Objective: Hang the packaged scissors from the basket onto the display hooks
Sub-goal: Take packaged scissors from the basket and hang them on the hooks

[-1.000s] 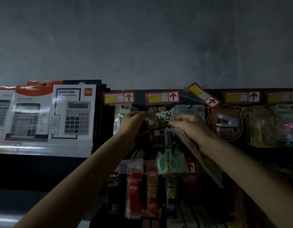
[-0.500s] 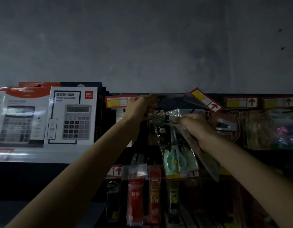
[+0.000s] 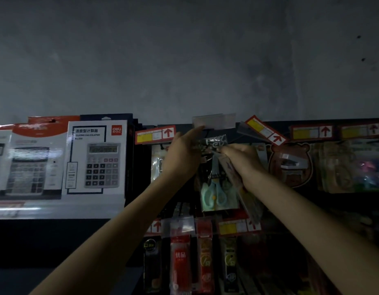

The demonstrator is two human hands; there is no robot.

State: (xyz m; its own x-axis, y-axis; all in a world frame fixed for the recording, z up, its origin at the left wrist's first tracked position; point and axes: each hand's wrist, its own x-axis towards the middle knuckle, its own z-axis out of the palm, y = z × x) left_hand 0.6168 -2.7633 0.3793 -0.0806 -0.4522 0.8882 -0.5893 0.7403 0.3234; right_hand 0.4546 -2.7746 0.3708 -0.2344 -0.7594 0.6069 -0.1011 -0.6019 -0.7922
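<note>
A clear packet of mint-green-handled scissors (image 3: 216, 188) hangs in front of the dark display board. My right hand (image 3: 241, 158) pinches the packet near its top and holds more packets (image 3: 247, 196) below it. My left hand (image 3: 184, 154) reaches up beside the packet's top edge, its fingertip lifting the hook's price tag flap (image 3: 214, 121) up flat. The hook itself is hidden behind the hands and packet. The basket is out of view.
Boxed calculators (image 3: 97, 158) stand on a shelf to the left. Red-and-yellow price tags (image 3: 154, 134) line the hook row. A bear-shaped stapler pack (image 3: 290, 165) hangs on the right. Pen refill packs (image 3: 180, 258) hang below.
My left hand has lifted the price tag flap higher, so it now shows its pale back. The scissors packet has risen closer to the hook row.
</note>
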